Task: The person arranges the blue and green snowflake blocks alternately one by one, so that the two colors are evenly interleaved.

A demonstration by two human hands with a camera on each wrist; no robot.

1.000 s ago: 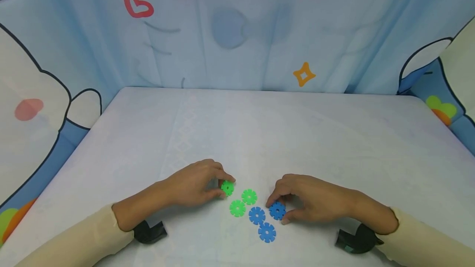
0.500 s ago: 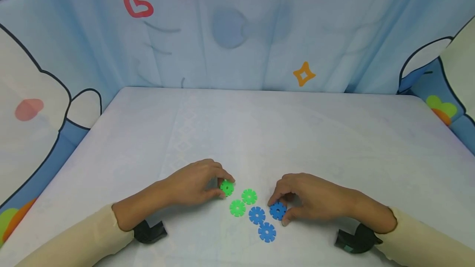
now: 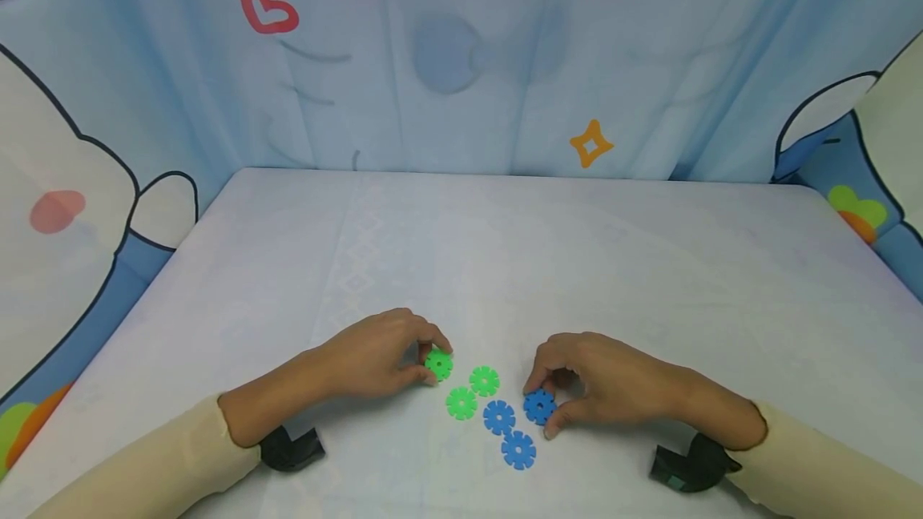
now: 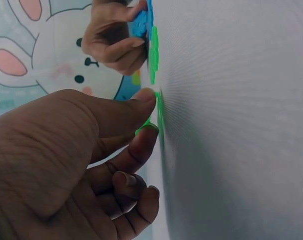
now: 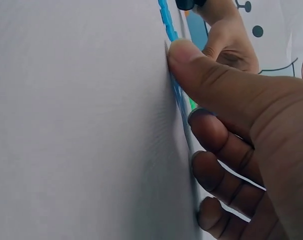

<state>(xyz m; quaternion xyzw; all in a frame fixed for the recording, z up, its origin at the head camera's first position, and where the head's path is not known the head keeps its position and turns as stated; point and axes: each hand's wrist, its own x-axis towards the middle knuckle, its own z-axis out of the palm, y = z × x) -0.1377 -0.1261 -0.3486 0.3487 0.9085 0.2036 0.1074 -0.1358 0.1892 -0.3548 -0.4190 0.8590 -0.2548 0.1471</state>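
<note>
My left hand point(image 3: 385, 355) pinches a bright green notched plastic disc point(image 3: 439, 364) between thumb and index finger. In the left wrist view that green disc point(image 4: 160, 112) shows at the fingertips, close over the cloth. Opposite it, my right hand point(image 3: 602, 383) has thumb and fingers on either side of a blue notched disc point(image 3: 539, 407), gripping its edge. The right wrist view shows the thumb point(image 5: 186, 52) at the rim, most of the disc hidden. Between the hands lie two more green discs point(image 3: 461, 404) and two more blue discs point(image 3: 518, 450), flat on the table.
A white cloth covers the table point(image 3: 577, 263). Behind it hangs a light blue curtain point(image 3: 461, 62) printed with cartoon shapes. A black wrist device point(image 3: 292, 450) sits under the left forearm, another black wrist device point(image 3: 694, 464) under the right.
My left hand has shifted slightly left with its green disc. My right hand has drawn slightly away from the table's front edge. The loose discs stay put.
</note>
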